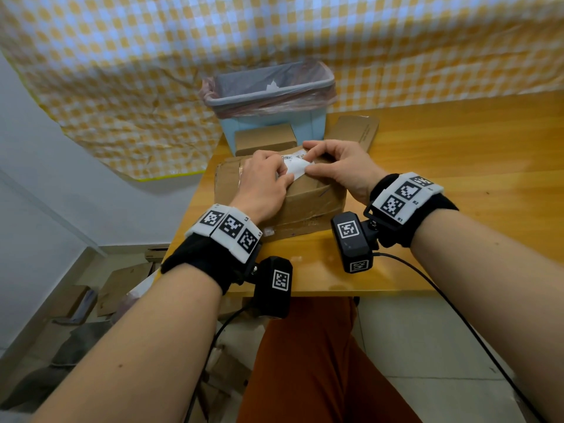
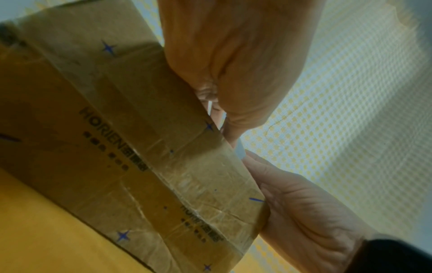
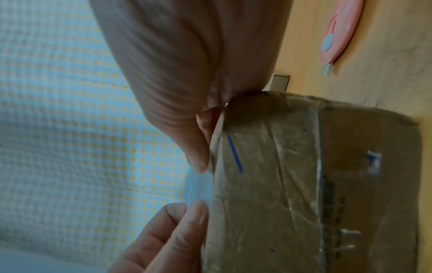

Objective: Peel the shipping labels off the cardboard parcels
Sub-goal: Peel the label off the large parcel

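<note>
A brown taped cardboard parcel (image 1: 308, 199) sits at the left end of the wooden table (image 1: 457, 184). Its white shipping label (image 1: 295, 167) is partly lifted off the top face, blank underside showing. My left hand (image 1: 285, 175) pinches the raised flap from the left. My right hand (image 1: 311, 158) pinches the label's right part between thumb and forefinger. In the right wrist view the label (image 3: 198, 190) spans from my right thumb down to the left hand's fingertips (image 3: 198, 212) beside the parcel (image 3: 292, 194). The left wrist view shows the parcel's taped side (image 2: 140, 147) and a sliver of label (image 2: 240, 150).
A blue bin (image 1: 271, 123) with a plastic liner stands behind the parcel. A small box (image 1: 265, 142) and a flat carton (image 1: 355, 129) lie near it. Flattened cardboard (image 1: 227, 181) lies under the parcel. More cardboard (image 1: 122, 282) is on the floor to the left.
</note>
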